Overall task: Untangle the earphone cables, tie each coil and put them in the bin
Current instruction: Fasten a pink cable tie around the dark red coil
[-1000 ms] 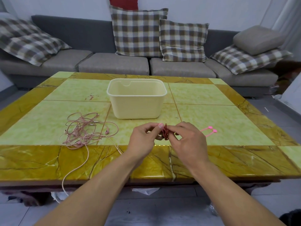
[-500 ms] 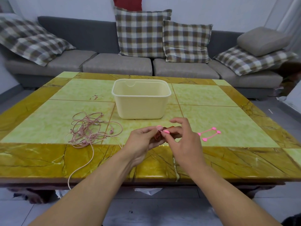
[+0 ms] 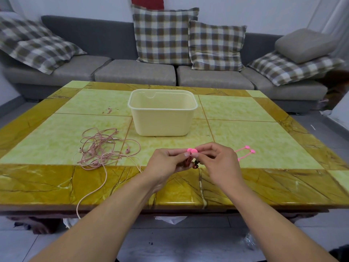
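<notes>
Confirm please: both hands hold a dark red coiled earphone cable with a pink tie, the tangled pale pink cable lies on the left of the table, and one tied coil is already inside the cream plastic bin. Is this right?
Not quite. In the head view the cream plastic bin shows no coil inside. The rest holds: the left hand and right hand hold the dark red coiled earphone cable with the pink tie, and the tangled pale pink cable lies on the left.

No text, label, brand, number or sign can be read anywhere in the view.
</notes>
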